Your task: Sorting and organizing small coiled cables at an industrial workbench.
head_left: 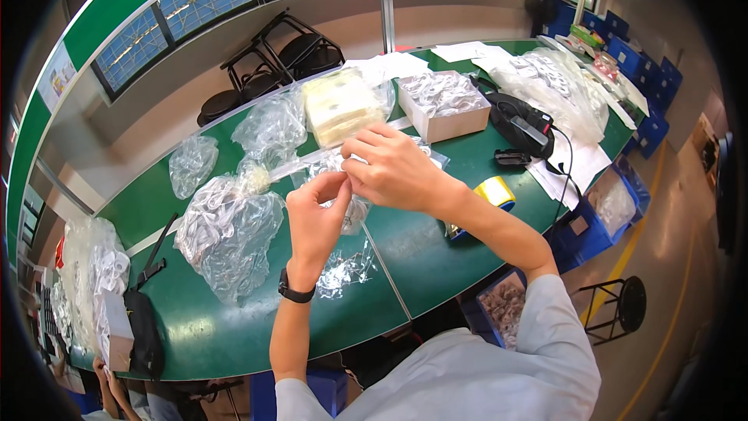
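My left hand (318,206), with a black watch on its wrist, and my right hand (389,165) meet above the middle of the green table (436,245). Both have thumb and fingers pinched together, fingertips nearly touching. Whatever they hold is too small or hidden to make out. Below them lies a loose scatter of small shiny clear pieces (345,269). Partly behind my hands, clear bags with whitish contents (354,214) rest on the table. To the left sits a large clear plastic bag (226,226) of white coiled items. A yellow and blue roll (495,192) lies beyond my right forearm.
Behind my hands stand a pale yellowish stack (339,105) and an open cardboard box (448,126) of bagged items. A black bag (518,121) and large plastic bag (553,86) are at right. Blue bins (588,238) and a stool (623,304) are beside the table. Another person's hands (109,380) show lower left.
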Motion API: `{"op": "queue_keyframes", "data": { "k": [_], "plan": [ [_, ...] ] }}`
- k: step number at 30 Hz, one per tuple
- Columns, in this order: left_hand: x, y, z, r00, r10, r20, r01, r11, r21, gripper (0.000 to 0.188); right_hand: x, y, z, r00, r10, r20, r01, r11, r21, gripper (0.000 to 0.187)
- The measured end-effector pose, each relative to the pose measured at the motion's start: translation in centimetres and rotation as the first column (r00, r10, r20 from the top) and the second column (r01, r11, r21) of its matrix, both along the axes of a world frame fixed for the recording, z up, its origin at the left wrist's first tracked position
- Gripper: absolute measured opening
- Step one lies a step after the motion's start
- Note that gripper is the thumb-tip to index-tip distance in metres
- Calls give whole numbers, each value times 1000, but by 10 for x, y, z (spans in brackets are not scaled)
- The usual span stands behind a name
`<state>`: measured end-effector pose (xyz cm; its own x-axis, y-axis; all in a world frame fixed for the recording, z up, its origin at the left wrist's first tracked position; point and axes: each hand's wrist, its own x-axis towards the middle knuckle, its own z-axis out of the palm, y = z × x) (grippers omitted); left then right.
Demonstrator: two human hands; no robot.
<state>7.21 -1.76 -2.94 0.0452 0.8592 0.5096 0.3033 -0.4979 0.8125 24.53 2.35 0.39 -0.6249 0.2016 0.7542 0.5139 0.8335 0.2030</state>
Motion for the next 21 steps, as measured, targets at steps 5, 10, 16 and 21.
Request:
{"op": "queue_keyframes", "data": {
  "k": [5, 10, 16, 21],
  "plan": [
    [0, 5, -7, 999, 13, 41, -12, 1000, -6, 15, 1, -1, -6, 1000, -18, 1, 18, 1000, -1, 13],
    [0, 7, -9, 999, 32, -1, -33, 999, -13, 14, 0, -2, -14, 996, -67, 59, 65, 997, 37, 16],
    [0, 13, -14, 1000, 12, -4, -12, 999, -32, 14, 0, 0, -22, 995, -105, -1, 105, 995, 2, 20],
    [-2, 14, -14, 1000, 17, -19, -18, 998, -65, 14, 3, 2, -27, 997, -73, -20, 72, 994, -78, 13]
  ]
}}
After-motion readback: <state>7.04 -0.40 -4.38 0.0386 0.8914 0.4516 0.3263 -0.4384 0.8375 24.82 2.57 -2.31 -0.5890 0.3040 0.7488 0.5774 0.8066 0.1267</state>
